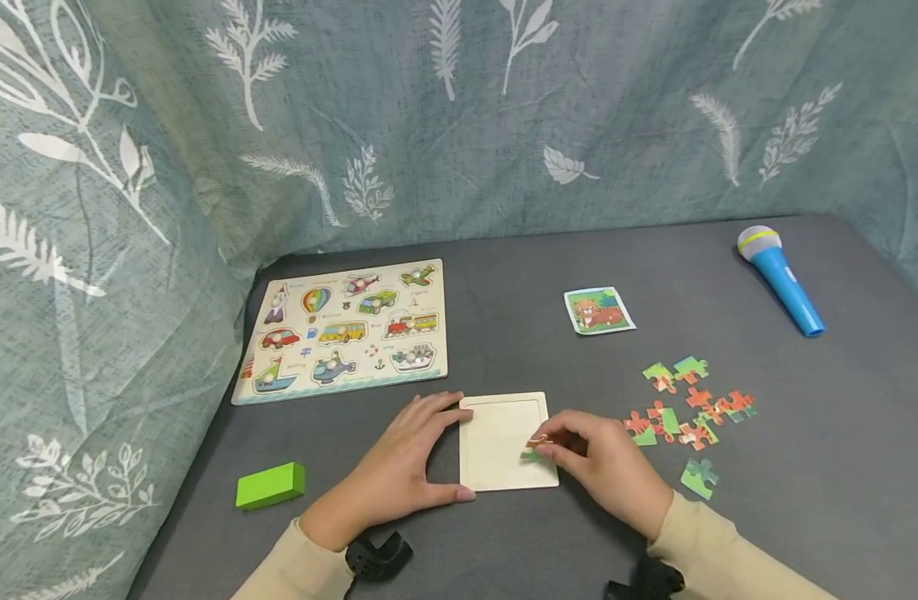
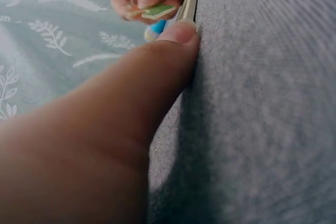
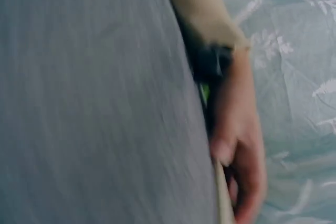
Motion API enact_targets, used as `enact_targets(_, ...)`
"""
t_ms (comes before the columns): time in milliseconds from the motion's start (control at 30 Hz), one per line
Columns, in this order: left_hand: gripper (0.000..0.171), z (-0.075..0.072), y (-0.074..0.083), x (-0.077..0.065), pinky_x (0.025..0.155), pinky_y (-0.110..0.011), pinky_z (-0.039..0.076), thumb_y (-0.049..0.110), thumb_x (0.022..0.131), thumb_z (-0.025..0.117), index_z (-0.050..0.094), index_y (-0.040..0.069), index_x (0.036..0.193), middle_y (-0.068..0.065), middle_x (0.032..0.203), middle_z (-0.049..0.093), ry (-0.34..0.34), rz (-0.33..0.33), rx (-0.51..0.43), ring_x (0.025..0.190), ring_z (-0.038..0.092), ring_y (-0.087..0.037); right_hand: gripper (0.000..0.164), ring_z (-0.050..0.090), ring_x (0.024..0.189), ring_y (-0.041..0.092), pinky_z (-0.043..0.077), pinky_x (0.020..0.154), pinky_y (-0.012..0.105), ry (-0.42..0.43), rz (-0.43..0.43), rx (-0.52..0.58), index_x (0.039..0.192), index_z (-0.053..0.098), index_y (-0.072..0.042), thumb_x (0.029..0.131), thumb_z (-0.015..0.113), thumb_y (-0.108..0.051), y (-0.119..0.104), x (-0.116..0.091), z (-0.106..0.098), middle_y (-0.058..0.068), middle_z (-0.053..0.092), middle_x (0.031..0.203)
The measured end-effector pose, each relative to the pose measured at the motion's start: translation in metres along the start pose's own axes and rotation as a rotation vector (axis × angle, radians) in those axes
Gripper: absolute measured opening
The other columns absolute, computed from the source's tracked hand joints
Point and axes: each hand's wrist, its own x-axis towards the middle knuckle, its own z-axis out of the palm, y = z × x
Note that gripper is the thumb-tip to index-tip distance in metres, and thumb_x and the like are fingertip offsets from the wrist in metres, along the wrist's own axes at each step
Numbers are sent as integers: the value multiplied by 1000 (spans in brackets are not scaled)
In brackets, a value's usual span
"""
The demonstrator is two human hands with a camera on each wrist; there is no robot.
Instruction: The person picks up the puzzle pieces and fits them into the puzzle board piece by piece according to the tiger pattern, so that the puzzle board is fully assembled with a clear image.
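Note:
A pale square wooden puzzle tray lies on the dark table with a raised rim. My left hand spans its left side, thumb at the lower left corner and fingertips at the upper left, thumb and fingers spread apart. Over the tray's right part, my right hand pinches a jigsaw piece between thumb and fingers; it shows red-brown and green. The left wrist view catches that piece's green face above the tray's edge. Several loose jigsaw pieces lie scattered to the right of the right hand.
A picture card with a brown animal lies behind the tray. Back left is a vehicle peg board. A green block lies front left, a blue toy microphone back right. Patterned cloth hangs behind the table.

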Motion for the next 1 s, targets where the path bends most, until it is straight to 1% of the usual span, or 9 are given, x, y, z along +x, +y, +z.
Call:
enact_targets(133, 92, 0, 0, -1, 127, -50, 16, 55, 82, 87, 48, 14, 155, -7, 166, 35, -2, -5, 10, 154, 30, -30, 20, 58, 79, 4, 52, 69, 25, -126, -164, -197, 109, 82, -16, 91, 80, -7, -11, 14, -7, -9, 69, 97)
enact_targets(200, 92, 0, -1, -1, 127, -50, 16, 55, 82, 87, 48, 14, 155, -7, 166, 35, 6, -5, 18, 153, 30, -30, 23, 59, 82, 6, 53, 71, 27, -152, -238, -313, 112, 82, -14, 90, 82, -10, -17, 23, -6, -7, 70, 98)
enact_targets(300, 95, 1, 0, -1, 127, -50, 16, 56, 81, 87, 47, 12, 155, -7, 166, 36, 14, -5, 16, 153, 31, -30, 22, 59, 84, 11, 54, 72, 29, -111, -299, -485, 109, 82, -15, 88, 86, -17, -23, 32, 1, -5, 68, 99)
enact_targets(433, 100, 3, 1, 0, 127, -48, 15, 58, 81, 86, 44, 9, 157, -7, 165, 38, 16, -5, 14, 154, 31, -29, 15, 56, 76, 15, 51, 65, 32, -5, -328, -751, 90, 81, -17, 81, 93, -21, -31, 23, 11, -4, 63, 86)
enact_targets(500, 100, 2, 1, 0, 127, -48, 15, 59, 81, 86, 43, 9, 158, -7, 165, 37, 17, -4, 17, 154, 31, -28, 17, 54, 71, 17, 47, 61, 33, -2, -350, -877, 85, 80, -17, 78, 94, -23, -35, 16, 15, -3, 61, 79)
enact_targets(567, 100, 2, 0, -1, 127, -48, 14, 58, 82, 86, 43, 9, 158, -7, 166, 37, 15, -8, 20, 154, 30, -28, 21, 53, 72, 18, 44, 61, 34, -23, -373, -964, 89, 80, -15, 76, 93, -26, -39, 11, 19, -2, 63, 80)
enact_targets(733, 99, 0, -1, -2, 127, -50, 15, 57, 82, 86, 43, 10, 158, -7, 167, 35, 5, -15, 18, 154, 30, -28, 38, 57, 86, 20, 46, 69, 36, -72, -400, -1004, 115, 80, -14, 82, 89, -29, -36, 13, 26, -2, 72, 109)
enact_targets(833, 99, 0, -1, -2, 127, -50, 15, 56, 82, 86, 43, 9, 158, -7, 167, 35, 5, -11, 17, 155, 29, -28, 42, 59, 97, 22, 48, 76, 38, -78, -397, -1000, 124, 77, -12, 85, 87, -25, -31, 17, 26, 1, 70, 125)
enact_targets(1000, 99, 0, -1, -2, 127, -50, 15, 55, 82, 86, 43, 9, 158, -8, 167, 35, 11, 4, 25, 154, 30, -29, 43, 57, 94, 23, 48, 76, 39, -68, -398, -985, 126, 76, -11, 87, 85, -27, -30, 17, 28, 4, 63, 105)
